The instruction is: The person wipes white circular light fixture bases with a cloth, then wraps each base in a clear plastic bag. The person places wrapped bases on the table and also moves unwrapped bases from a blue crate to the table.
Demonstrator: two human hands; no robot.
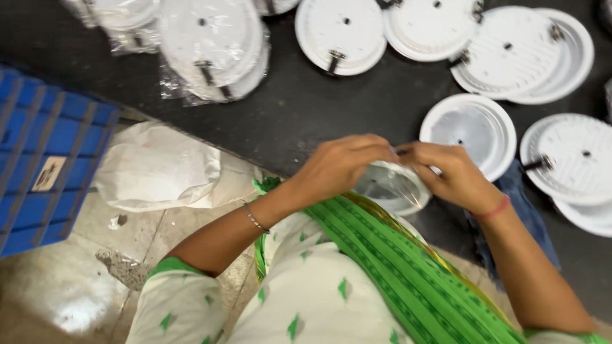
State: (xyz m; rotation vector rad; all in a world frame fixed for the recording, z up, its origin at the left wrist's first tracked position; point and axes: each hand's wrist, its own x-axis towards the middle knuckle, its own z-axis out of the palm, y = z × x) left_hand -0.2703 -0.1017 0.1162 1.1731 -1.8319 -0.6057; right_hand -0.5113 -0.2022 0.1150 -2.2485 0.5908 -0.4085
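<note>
A dark worktable [306, 114] filled the upper part of the view, strewn with white round lamp housings [510, 54], some of them in clear plastic bags [213, 48] at the top left. A blue plastic crate [44, 159] stood on the floor to the left, with a white sack [156, 167] lying beside it against the table's edge. One open housing [468, 130] sat just beyond the hands, dish side up.

At the near edge of the table, the person held a round housing in a clear bag [392, 188], partly hidden under both hands. The left hand [338, 167] was closed in a pinch at the top of the bag, fingertips meeting those of the right hand [449, 172], which also pinched the plastic. What exactly sat between the fingertips was too blurred to tell.

Judging from this grip, the work would go best with both pinches kept close together on the bag's mouth, the disc resting on the table's edge so that its weight did not tear the film.
</note>
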